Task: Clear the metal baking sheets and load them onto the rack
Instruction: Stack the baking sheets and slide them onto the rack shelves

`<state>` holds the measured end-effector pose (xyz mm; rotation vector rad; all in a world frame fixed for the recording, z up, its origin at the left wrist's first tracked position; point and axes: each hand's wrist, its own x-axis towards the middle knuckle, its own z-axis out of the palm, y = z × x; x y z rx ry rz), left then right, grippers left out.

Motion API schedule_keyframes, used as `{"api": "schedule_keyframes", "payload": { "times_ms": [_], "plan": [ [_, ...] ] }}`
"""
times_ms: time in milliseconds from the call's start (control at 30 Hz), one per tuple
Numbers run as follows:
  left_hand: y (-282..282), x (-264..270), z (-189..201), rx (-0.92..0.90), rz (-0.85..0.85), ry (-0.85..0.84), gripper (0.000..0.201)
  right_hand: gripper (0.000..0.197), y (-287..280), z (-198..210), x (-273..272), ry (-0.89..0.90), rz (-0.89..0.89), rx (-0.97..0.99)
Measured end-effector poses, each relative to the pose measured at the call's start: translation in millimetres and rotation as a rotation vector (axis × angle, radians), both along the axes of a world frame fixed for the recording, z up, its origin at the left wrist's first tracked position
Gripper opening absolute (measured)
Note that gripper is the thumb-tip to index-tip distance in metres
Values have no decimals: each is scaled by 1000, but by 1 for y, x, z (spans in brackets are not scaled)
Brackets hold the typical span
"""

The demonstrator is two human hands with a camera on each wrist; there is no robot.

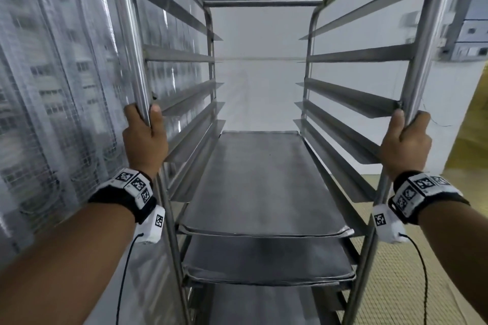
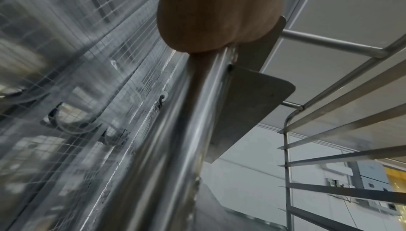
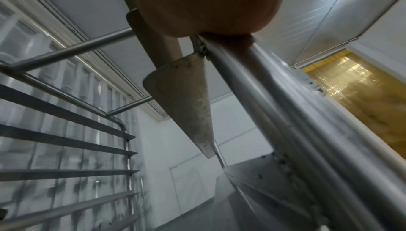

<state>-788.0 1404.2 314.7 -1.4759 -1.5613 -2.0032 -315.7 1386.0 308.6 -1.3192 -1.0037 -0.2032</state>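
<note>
Hands: left hand [image 1: 146, 140] grips the rack's [image 1: 211, 45] near-left post; right hand [image 1: 404, 144] grips the near-right post.
Baking sheets [image 1: 261, 185]: stacked on the lower runners, between the hands.
Left: mesh panel [image 1: 52, 87].

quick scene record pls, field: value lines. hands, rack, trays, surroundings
left hand: grips the rack's front left post
right hand: grips the rack's front right post
rack: metal, upper rails bare
top sheet: on a lower pair of rails, nothing on it
second sheet: on the rails just below
third sheet: lower still, partly cut off by the picture's edge
left side: clear plastic curtain
ahead: white wall
</note>
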Motion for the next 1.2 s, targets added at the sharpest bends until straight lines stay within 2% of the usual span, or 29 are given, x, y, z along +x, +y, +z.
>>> {"api": "schedule_keyframes", "payload": {
  "times_ms": [167, 400, 633, 867, 1067, 1200],
  "plan": [
    [21, 14, -4, 2, -36, 8, 50, 49, 24, -2, 12, 31, -1, -38],
    [54, 29, -1, -48, 0, 1, 51, 48, 60, 1, 23, 40, 3, -74],
    [84, 28, 5, -50, 64, -43, 49, 44, 98, 4, 19, 14, 37, -29],
    [121, 16, 6, -54, 67, -10, 50, 45, 134, 1, 9, 2, 59, -21],
    [162, -10, 3, -60, 78, -31, 52, 43, 169, -3, -20, -13, 59, -31],
    [189, -16, 8, -94, 40, -37, 60, 42, 198, 0, -32, -4, 29, -31]
  ]
}}
